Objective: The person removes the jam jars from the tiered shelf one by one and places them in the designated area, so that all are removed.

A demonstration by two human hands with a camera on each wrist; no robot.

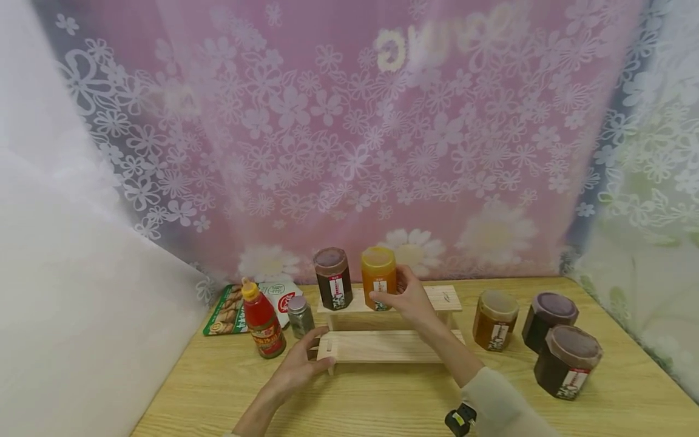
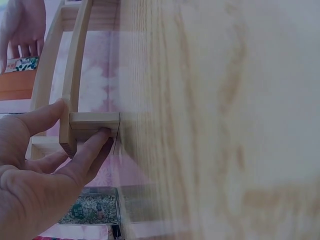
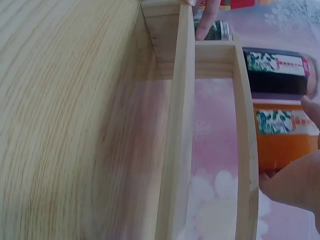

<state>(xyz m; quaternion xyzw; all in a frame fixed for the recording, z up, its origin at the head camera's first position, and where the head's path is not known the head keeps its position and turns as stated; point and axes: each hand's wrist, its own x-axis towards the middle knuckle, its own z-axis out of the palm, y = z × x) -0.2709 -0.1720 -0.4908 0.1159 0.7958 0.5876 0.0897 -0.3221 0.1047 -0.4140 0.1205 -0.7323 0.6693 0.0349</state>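
Observation:
A two-step wooden shelf (image 1: 382,347) stands on the table. My left hand (image 1: 297,364) grips the left end of its lower step; in the left wrist view the thumb and fingers (image 2: 92,152) sit on either side of the wooden end. On the upper step is a jar with orange contents and a yellow lid (image 1: 375,270), which my right hand (image 1: 412,303) holds round its right side, thumb across the front near the label. A dark jar with a brownish lid (image 1: 330,276) stands just left of it on the same step.
Right of the shelf stand an amber jar (image 1: 494,321) and two dark jars, one with a purple lid (image 1: 548,318) and one nearer (image 1: 568,364). On the left are a red sauce bottle (image 1: 264,325), a small spice jar (image 1: 300,317) and a green-and-white packet (image 1: 226,312). A floral curtain (image 1: 349,152) hangs behind.

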